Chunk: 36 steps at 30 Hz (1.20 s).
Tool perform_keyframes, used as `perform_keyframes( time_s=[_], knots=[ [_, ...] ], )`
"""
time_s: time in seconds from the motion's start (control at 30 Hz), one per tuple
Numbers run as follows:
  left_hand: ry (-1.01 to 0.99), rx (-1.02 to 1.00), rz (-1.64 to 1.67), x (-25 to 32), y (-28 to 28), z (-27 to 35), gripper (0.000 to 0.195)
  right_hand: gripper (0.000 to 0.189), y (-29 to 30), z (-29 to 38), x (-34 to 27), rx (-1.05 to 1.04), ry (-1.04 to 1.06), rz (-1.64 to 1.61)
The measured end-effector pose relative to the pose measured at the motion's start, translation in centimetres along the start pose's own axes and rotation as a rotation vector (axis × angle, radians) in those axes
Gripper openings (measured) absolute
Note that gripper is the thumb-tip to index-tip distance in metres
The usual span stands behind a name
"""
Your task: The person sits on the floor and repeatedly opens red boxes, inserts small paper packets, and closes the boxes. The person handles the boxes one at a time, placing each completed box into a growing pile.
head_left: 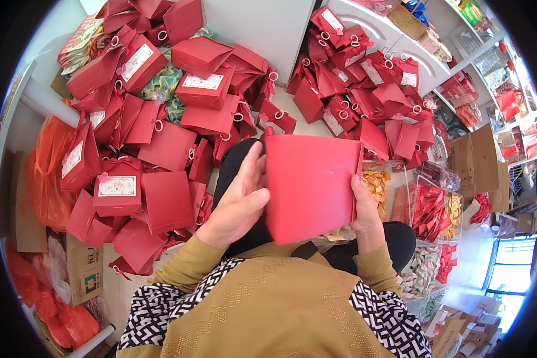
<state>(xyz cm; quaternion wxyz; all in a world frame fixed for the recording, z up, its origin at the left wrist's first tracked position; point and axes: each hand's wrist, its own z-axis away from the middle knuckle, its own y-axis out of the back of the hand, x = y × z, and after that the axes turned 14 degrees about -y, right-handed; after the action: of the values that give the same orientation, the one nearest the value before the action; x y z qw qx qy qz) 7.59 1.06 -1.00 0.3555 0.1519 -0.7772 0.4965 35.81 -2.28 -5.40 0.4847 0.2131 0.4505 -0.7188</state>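
Note:
A red paper gift box (313,185) is held up over my lap, its plain side towards me. My right hand (367,203) grips its right edge, thumb on the near face and the other fingers out of sight. On the other side, my left hand (239,201) is beside the box's left edge with its fingers apart; whether it touches the box cannot be made out. A bit of red ribbon (269,130) shows at the box's upper left corner. Whatever is inside the box is hidden.
Heaped red gift boxes (168,197) with labels and ring handles cover the floor at left; another heap (371,98) lies ahead right. Clear bins hold gold-wrapped (376,185) and red-wrapped packets (429,212) by my right knee. An open cardboard box (474,161) and shelves (496,103) stand farther right.

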Motion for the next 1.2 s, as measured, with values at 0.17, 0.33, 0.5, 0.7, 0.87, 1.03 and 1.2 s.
perform_keyframes(
  time_s=[0.17, 0.33, 0.5, 0.7, 0.87, 1.03, 1.2],
  knots=[
    [0.080, 0.035, 0.139, 1.2, -1.6, -0.2, 0.108, 0.049, 2.8, -2.7, 3.2, -0.295, -0.081, -0.400],
    [0.110, 0.035, 0.130, 1.2, -1.6, -0.4, 0.106, 0.048, 2.9, -3.3, 3.7, -0.349, -0.149, -0.498],
    [0.126, 0.075, 0.125, 0.9, -1.5, -0.4, 0.105, 0.050, 4.0, -3.9, 4.3, -0.312, -0.118, -0.457],
    [0.009, 0.090, -0.070, -0.3, -0.6, -0.1, 0.108, 0.052, 1.2, -2.6, 0.5, -0.228, 0.063, -0.223],
    [-0.012, 0.268, -0.099, 1.5, 0.9, 0.7, 0.094, 0.073, -2.9, -2.6, -2.0, -0.252, 0.083, -0.018],
    [-0.035, 0.537, 0.129, 4.8, 4.5, 2.9, 0.062, 0.092, -9.9, -1.8, -2.7, -0.453, 0.179, 0.054],
    [-0.364, 0.852, 0.250, 9.5, 9.7, 5.3, 0.052, 0.080, -5.7, -4.0, -2.3, -0.541, 0.027, 0.073]
  ],
)
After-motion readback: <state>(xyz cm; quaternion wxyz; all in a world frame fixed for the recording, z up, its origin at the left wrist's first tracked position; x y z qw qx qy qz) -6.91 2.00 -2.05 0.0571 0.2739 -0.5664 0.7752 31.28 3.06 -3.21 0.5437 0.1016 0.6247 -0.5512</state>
